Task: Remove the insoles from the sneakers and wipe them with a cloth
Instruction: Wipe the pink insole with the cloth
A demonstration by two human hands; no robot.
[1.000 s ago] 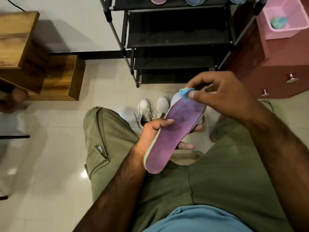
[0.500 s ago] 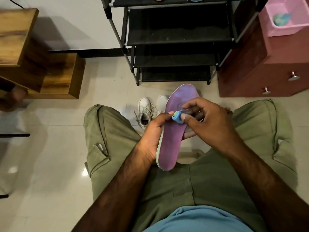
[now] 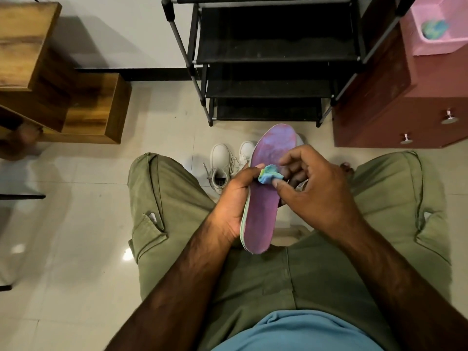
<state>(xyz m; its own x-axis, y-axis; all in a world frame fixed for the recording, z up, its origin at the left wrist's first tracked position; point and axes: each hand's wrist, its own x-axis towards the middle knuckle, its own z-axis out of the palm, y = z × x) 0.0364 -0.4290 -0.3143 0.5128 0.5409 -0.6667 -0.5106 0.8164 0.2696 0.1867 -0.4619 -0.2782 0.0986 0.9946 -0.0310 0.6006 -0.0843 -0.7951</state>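
A purple insole (image 3: pixel 263 206) stands almost upright between my knees, its toe end pointing away from me. My left hand (image 3: pixel 235 198) grips it along its left edge near the middle. My right hand (image 3: pixel 316 188) pinches a small blue-green cloth (image 3: pixel 269 174) against the middle of the insole, thumb and fingers curled round the cloth. Two white sneakers (image 3: pixel 222 163) stand on the floor behind the insole, the right one partly hidden by it.
A black shoe rack (image 3: pixel 276 57) stands straight ahead. A dark red cabinet (image 3: pixel 405 97) with a pink tub (image 3: pixel 440 24) on top is at the right. Wooden furniture (image 3: pixel 50 79) is at the left. The floor (image 3: pixel 76 224) is pale tile.
My right hand has slid the cloth down from the insole's toe end to its middle. The insole has turned more upright in my left hand.
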